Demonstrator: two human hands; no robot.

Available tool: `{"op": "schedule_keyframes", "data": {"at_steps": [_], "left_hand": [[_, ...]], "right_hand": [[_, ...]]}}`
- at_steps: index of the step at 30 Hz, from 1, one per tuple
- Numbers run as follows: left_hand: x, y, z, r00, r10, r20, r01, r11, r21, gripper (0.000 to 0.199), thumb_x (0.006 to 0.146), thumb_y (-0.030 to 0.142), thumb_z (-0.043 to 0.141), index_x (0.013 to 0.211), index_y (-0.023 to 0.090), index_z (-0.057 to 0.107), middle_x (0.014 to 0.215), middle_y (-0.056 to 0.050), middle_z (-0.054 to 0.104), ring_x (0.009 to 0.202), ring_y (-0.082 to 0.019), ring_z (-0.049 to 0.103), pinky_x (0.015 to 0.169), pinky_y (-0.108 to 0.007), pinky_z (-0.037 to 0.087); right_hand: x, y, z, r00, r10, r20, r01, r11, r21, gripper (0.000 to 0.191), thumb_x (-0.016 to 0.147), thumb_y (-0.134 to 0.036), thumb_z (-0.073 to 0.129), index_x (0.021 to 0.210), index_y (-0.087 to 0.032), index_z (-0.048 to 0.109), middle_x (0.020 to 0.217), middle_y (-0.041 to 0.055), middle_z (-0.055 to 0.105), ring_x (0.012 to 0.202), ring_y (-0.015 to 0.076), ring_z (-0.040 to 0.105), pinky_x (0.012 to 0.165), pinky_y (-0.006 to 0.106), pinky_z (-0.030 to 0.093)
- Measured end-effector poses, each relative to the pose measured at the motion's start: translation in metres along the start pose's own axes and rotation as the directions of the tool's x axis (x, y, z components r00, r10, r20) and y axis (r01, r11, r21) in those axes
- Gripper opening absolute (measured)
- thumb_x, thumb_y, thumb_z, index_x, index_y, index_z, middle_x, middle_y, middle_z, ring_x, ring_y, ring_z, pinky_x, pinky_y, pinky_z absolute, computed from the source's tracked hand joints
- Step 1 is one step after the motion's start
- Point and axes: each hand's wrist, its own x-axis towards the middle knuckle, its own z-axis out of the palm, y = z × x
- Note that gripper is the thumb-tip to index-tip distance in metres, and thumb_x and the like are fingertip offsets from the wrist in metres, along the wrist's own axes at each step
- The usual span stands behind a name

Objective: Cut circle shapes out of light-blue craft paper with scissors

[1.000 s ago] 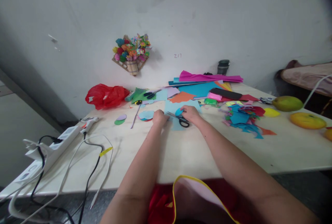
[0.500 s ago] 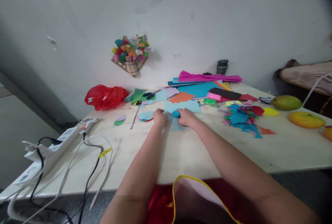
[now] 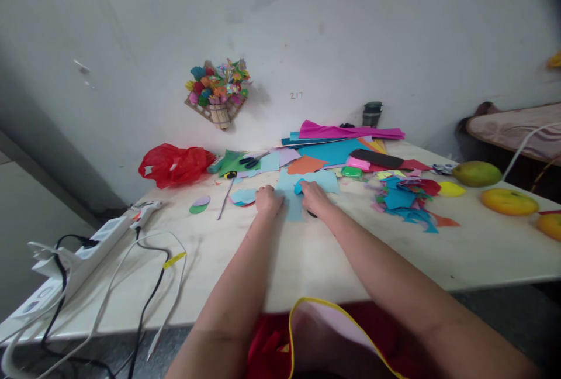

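My right hand [image 3: 312, 196] pinches a small blue paper piece [image 3: 298, 186] between thumb and fingers. Beneath it lies light blue paper [image 3: 326, 181], with a narrower part [image 3: 294, 210] reaching toward me between my hands. A small dark object [image 3: 311, 213] pokes out under the right wrist; its kind is unclear. My left hand [image 3: 266, 199] rests palm down with its fingers and thumb apart, beside a stack of light blue paper circles [image 3: 242, 196]. Black-handled scissors [image 3: 249, 162] lie farther back, out of both hands.
Coloured sheets [image 3: 337, 151] and a black phone-like slab [image 3: 377, 158] lie at the back. Paper scraps [image 3: 401, 196] and mangoes [image 3: 509, 202] are to the right. A red plastic bag [image 3: 175, 164], purple and green circles [image 3: 199, 204] and a power strip [image 3: 83, 262] with cables sit left.
My left hand has drawn slightly away from the blue piece and its fingers have loosened. The thin greyish thing seen between my hands no longer shows. The view has shifted slightly.
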Motion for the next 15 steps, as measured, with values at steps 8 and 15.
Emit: {"op": "schedule_keyframes", "data": {"at_steps": [8, 15], "left_hand": [[-0.005, 0.013, -0.003, 0.993, -0.1, 0.055, 0.097, 0.994, 0.047, 0.045, 0.082, 0.028, 0.075, 0.122, 0.013, 0.062, 0.133, -0.022, 0.063, 0.121, -0.031, 0.063, 0.09, -0.034, 0.049], [0.002, 0.008, 0.0, 0.994, -0.098, 0.048, 0.104, 0.98, -0.171, 0.02, 0.075, 0.018, 0.074, 0.095, 0.017, 0.069, 0.102, -0.014, 0.075, 0.104, -0.029, 0.07, 0.079, -0.03, 0.049]], "right_hand": [[0.013, 0.038, -0.003, 0.947, 0.257, -0.194, -0.244, 0.966, 0.086, 0.038, 0.086, 0.003, 0.053, 0.121, -0.004, 0.065, 0.107, 0.0221, 0.07, 0.106, 0.0296, 0.064, 0.083, 0.03, 0.044], [0.014, 0.069, -0.003, 0.885, 0.419, -0.202, -0.404, 0.908, 0.11, 0.034, 0.089, -0.001, 0.05, 0.119, -0.005, 0.064, 0.109, 0.0228, 0.07, 0.113, 0.0308, 0.063, 0.083, 0.033, 0.045]]}}
